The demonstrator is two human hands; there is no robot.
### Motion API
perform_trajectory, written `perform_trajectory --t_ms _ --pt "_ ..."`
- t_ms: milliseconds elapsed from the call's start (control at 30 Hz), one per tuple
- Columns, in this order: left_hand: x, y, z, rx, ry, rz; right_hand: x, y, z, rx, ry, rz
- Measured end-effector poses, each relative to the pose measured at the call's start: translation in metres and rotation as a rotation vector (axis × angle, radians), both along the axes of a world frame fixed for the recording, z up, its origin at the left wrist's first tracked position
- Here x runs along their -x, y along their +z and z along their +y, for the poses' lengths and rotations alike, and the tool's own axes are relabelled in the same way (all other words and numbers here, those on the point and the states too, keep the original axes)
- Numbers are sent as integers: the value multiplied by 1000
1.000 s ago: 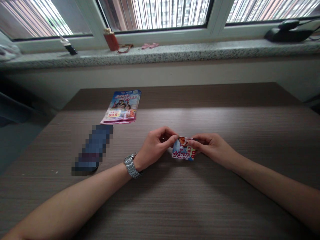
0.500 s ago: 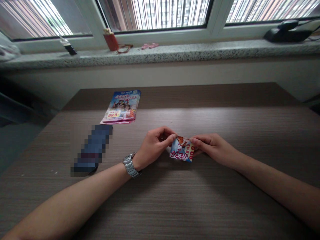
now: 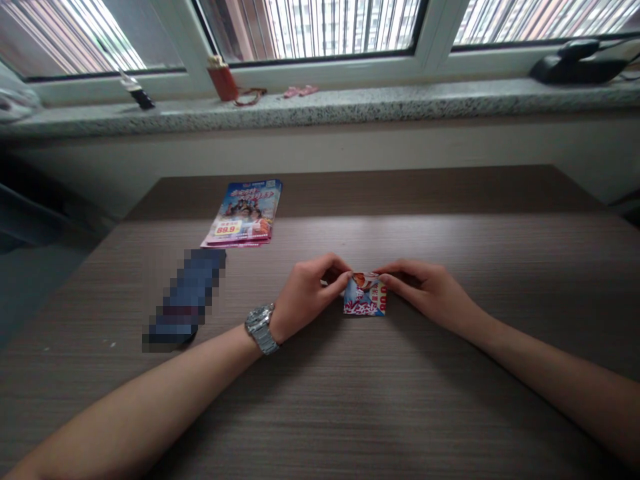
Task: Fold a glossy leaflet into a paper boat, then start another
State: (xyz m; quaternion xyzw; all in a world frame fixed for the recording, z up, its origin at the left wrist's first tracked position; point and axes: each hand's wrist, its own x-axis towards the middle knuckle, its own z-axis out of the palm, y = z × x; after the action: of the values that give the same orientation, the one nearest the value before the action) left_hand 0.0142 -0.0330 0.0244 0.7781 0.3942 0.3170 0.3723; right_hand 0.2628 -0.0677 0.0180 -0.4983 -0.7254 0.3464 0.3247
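A small, squarish folded flyer (image 3: 365, 296), printed in blue, red and white, is held low over the table between my two hands. My left hand (image 3: 315, 290), with a metal watch (image 3: 262, 328) on its wrist, pinches the upper left corner between thumb and fingers. The upper right corner is gripped by my right hand (image 3: 425, 290), thumb in front and fingers behind. Whether the paper's lower edge touches the wood cannot be made out.
Flyers lie in a stack (image 3: 245, 212) at the table's back left. Nearer me is a dark pixelated object (image 3: 187, 297). On the stone windowsill (image 3: 380, 103) are a red container (image 3: 223, 81), a black-tipped brush (image 3: 140, 97) and a black device (image 3: 577, 65). The brown table (image 3: 450, 213) spans the view.
The folded flyer has turned slightly to sit squarer and flatter, its lower edge now nearly level. My right hand has shifted a little, its fingers moving to the upper right corner.
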Motion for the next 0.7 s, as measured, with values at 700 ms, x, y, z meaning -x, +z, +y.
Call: perform_trajectory --t_ms 700 --pt "4 -10 10 -259 31 314 -3 -12 -5 -469 317 -467"
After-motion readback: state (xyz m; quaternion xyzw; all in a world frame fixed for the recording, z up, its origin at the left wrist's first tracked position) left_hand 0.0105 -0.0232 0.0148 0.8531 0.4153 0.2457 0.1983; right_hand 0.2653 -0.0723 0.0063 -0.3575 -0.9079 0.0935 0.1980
